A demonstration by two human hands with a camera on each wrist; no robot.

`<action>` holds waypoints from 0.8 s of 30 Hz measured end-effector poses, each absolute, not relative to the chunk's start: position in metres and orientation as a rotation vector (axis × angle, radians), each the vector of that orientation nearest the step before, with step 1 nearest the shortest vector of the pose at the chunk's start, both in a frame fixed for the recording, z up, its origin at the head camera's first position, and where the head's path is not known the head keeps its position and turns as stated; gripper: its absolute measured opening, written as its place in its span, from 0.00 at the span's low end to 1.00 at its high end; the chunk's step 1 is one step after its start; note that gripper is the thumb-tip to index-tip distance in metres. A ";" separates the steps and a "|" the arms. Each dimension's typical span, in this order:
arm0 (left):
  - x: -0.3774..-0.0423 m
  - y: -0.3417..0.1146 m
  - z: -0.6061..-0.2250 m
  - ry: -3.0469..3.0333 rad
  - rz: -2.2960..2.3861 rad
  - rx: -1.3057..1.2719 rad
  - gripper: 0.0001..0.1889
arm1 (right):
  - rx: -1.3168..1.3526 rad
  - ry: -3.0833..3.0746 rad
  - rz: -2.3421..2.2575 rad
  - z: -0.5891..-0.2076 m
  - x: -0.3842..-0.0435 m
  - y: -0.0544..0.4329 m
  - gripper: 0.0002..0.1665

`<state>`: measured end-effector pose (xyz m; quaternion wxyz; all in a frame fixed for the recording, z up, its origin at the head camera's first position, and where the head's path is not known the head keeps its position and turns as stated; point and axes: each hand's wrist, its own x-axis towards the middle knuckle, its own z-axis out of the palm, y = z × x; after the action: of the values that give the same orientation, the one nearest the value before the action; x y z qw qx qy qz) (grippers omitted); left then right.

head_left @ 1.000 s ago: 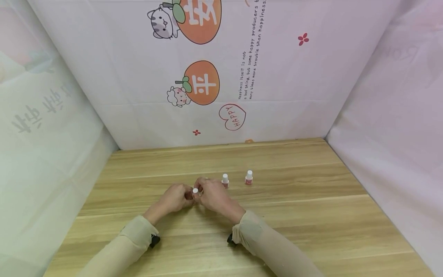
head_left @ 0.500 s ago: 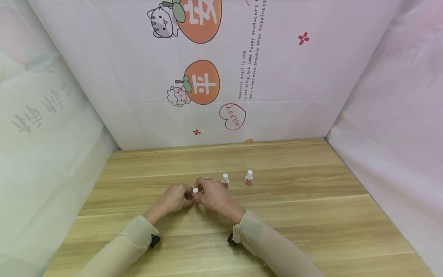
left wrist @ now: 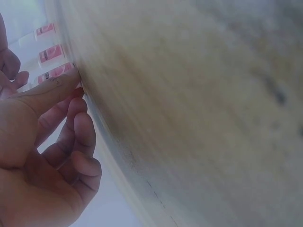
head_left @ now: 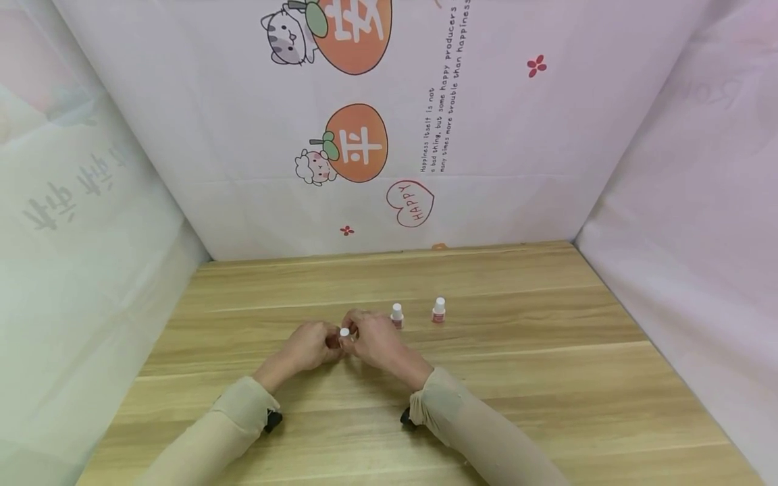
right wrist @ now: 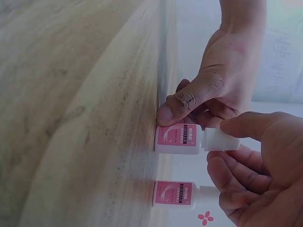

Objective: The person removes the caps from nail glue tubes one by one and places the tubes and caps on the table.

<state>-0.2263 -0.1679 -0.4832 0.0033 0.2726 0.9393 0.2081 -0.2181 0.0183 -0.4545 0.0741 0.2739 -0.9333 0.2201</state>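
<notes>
A small white glue bottle (right wrist: 182, 147) with a pink label stands upright on the wooden table, between my two hands. My left hand (head_left: 306, 347) holds its body low down; the right wrist view shows that thumb against the label near the base. My right hand (head_left: 378, 342) pinches the white cap (right wrist: 221, 140) between thumb and fingers. From the head view only the cap's top shows clearly, as fingers hide the rest. Just past my right hand stands a second, similar bottle (head_left: 397, 316), and a third bottle (head_left: 439, 310) is farther right; both are upright and capped.
The wood-grain table (head_left: 516, 378) is bounded at the back by a white printed cloth (head_left: 486, 202). White cloth walls also hang at the left (head_left: 91, 270) and right (head_left: 681, 270). A black wrist strap part (head_left: 273, 421) shows below the left cuff.
</notes>
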 end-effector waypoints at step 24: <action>-0.227 -0.166 -0.483 2.941 0.675 0.823 0.07 | 0.817 -2.838 0.732 -0.457 -0.218 0.019 0.13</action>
<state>-0.2268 -0.1660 -0.4834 0.0071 0.2632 0.9403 0.2157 -0.2185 0.0194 -0.4565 0.0495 0.2682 -0.9316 0.2403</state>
